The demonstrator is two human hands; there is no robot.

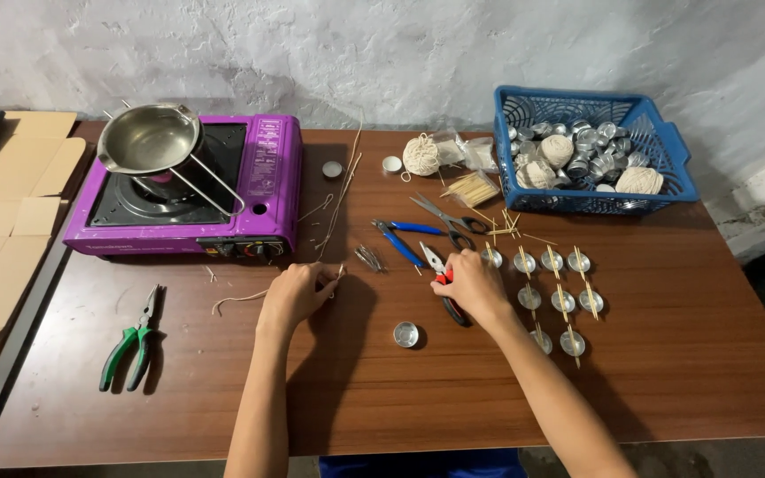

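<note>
My left hand pinches one end of a thin pale cotton string lying on the brown wooden table; my right hand closes on red-handled metal pliers. I judge the string may slip if pulled, because the pinch is small

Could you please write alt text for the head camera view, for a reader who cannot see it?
Two bare hands work at a brown table: the left hand pinches a string, the right hand rests on red-handled pliers. Nearby lie small metal cups, scissors, a purple stove and a blue basket.
</note>
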